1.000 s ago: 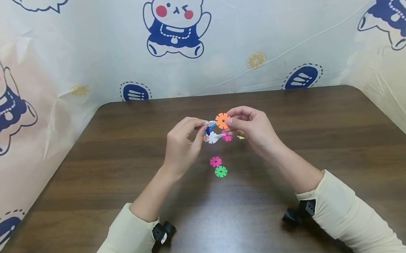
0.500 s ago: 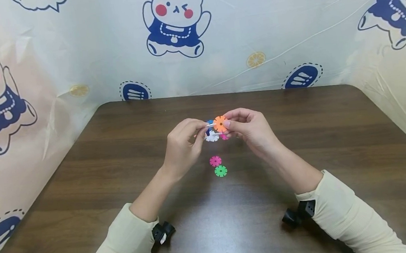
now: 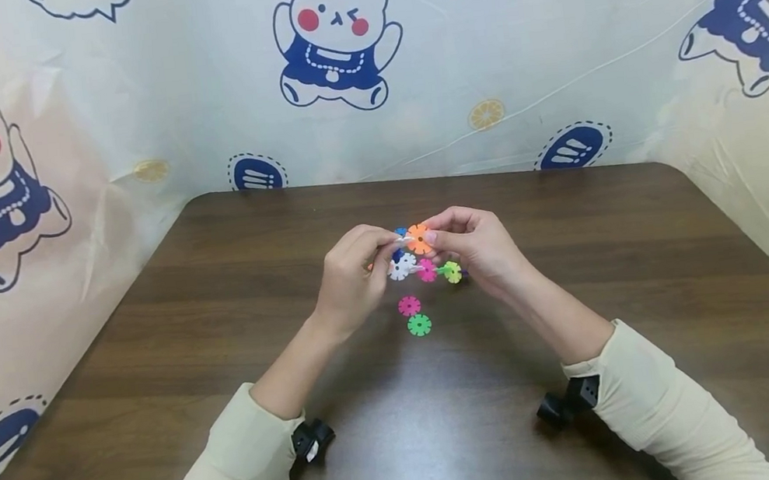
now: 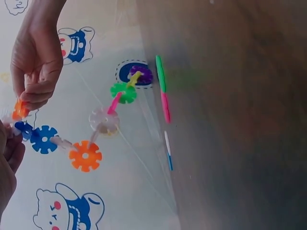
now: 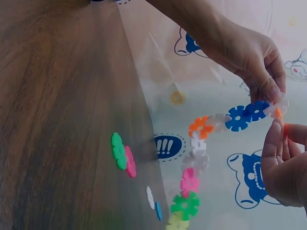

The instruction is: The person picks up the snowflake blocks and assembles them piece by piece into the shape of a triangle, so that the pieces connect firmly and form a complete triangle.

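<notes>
A chain of slotted snowflake discs [image 5: 238, 118] hangs from my left hand [image 3: 355, 278], whose thumb and fingers pinch the pale disc [image 5: 277, 105] at its end. Between thumb and fingers my right hand [image 3: 480, 249] pinches an orange snowflake disc [image 3: 419, 239]. The orange disc's edge meets the pale disc, partly hidden by fingertips. Blue, clear, orange, pink, green, yellow and purple discs follow along the chain, the purple disc [image 4: 141, 74] being at its far end in the left wrist view.
On the brown table [image 3: 406, 441] lie a loose pink disc [image 3: 409, 305] and a green disc [image 3: 419, 325], edges touching. Beyond them the wrist views show a white disc [image 5: 150, 197] and a blue disc [image 5: 159, 211]. A printed curtain [image 3: 199, 79] surrounds the table.
The orange disc has come slightly left and down against the pale disc. The hanging chain has shifted, so its pink and yellow-green discs show below the right hand.
</notes>
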{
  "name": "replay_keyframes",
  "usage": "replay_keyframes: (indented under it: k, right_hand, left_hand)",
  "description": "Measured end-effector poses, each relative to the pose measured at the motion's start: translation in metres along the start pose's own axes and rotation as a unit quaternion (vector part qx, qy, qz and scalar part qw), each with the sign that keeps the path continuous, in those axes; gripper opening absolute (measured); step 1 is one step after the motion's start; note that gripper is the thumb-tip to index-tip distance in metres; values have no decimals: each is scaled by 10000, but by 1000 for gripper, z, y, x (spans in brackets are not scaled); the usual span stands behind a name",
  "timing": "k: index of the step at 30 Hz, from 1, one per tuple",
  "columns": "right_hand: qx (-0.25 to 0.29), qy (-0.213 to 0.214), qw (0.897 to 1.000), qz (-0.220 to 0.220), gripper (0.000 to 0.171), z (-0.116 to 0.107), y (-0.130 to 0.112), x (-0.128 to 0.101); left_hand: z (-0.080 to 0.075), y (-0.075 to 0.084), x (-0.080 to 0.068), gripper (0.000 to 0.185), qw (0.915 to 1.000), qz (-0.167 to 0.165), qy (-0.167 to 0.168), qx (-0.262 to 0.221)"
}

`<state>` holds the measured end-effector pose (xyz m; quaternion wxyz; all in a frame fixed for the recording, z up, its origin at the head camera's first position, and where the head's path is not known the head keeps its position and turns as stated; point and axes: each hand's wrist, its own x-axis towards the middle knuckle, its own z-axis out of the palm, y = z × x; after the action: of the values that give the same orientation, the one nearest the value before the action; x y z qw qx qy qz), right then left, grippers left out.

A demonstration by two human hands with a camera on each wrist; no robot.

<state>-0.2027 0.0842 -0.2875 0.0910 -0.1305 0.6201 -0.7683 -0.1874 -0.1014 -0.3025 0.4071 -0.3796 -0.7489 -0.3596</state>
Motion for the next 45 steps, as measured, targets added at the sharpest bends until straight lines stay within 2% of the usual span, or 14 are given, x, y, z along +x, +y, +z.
replay_keyframes:
  k: [5,9,11,14,15,17,20,24,26,27,30,39,45]
  right_hand:
    - [122,-181,9998,32,10,-2,3,2]
    - [163,-151,9997,27,12,-5,9,4]
    - [-112,-156,9998,99,11,-7,13,6]
    - [-971,-425,9936,390,10,-10,22,9]
    - [-1304,-564,9884,539,13,-10,25,10]
    - [-2060,-984,9706,763,19,-11,33,13]
    - [-3086,-1587,9331,941,21,-11,45,19]
    - [-4283,-1959,8794,698,17,-11,58,28]
    - [-4691,-2021,8580,540,16,-10,62,32]
    - [-4822,-2042,8506,473,16,-9,64,34]
    - [-5041,-2102,8369,368,16,-6,67,37]
    - [-5456,-2102,8111,147,19,4,74,41]
    - [-5631,-2111,7989,103,11,4,78,43]
  left_hand:
    - [-5,-1,0,9,9999,11,-78,146]
    - [-11,-3,3,9,9993,15,173,320]
    - [-15,-4,4,7,9985,-29,332,423]
    - [-21,-7,5,6,9970,-128,500,584]
    - [-24,-8,6,5,9964,-164,542,634]
    - [-27,-10,6,5,9952,-226,622,715]
    - [-30,-13,6,5,9934,-329,795,760]
    - [-33,-15,6,5,9905,-476,1065,728]
    - [-34,-15,6,5,9890,-521,1177,726]
    - [-35,-16,6,5,9884,-545,1219,723]
    - [-38,-17,7,4,9865,-600,1326,752]
    - [-44,-21,9,4,9810,-754,1556,878]
    - [-45,-22,8,4,9810,-844,1500,897]
